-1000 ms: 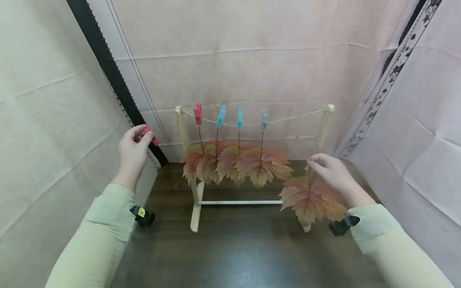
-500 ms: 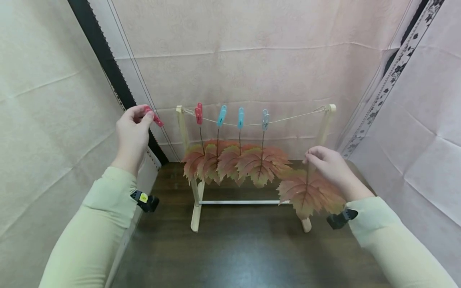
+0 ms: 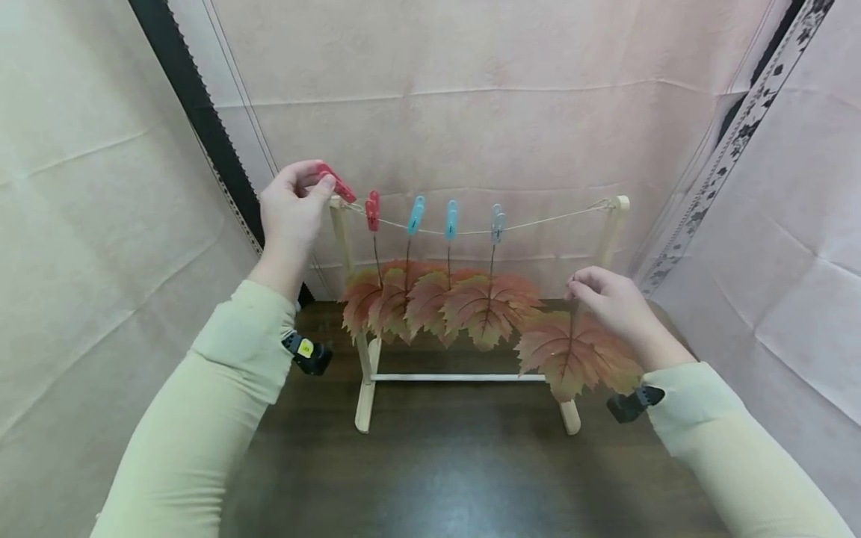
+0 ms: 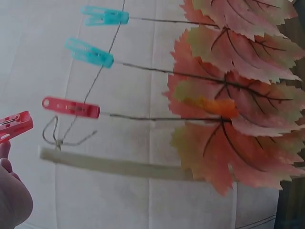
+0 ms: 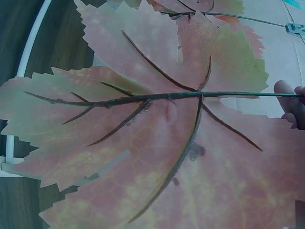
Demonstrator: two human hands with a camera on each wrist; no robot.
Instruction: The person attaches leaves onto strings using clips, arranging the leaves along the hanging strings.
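Observation:
My left hand (image 3: 292, 205) pinches a red clothespin (image 3: 338, 183) just above the rack's left post, apart from the string. In the left wrist view that clothespin (image 4: 15, 125) sits at the left edge over the fingertips. My right hand (image 3: 608, 299) pinches the stem of an artificial maple leaf (image 3: 572, 351), which hangs below the fingers in front of the right post. A string (image 3: 538, 222) spans the rack. On it a red clothespin (image 3: 373, 211), two blue clothespins (image 3: 415, 215) and a pale clear-blue clothespin (image 3: 497, 224) each hold a leaf by its stem.
The wooden rack (image 3: 364, 407) stands on a dark wooden table (image 3: 430, 478), with a white crossbar (image 3: 457, 378) low between its legs. Pale cloth (image 3: 498, 142) hangs behind and at both sides. Hung leaves (image 3: 487, 306) overlap along the left and middle of the string.
My left hand has moved up and right with the red clothespin, reaching the left post. My right hand has risen slightly with the leaf. The hung leaves look unmoved.

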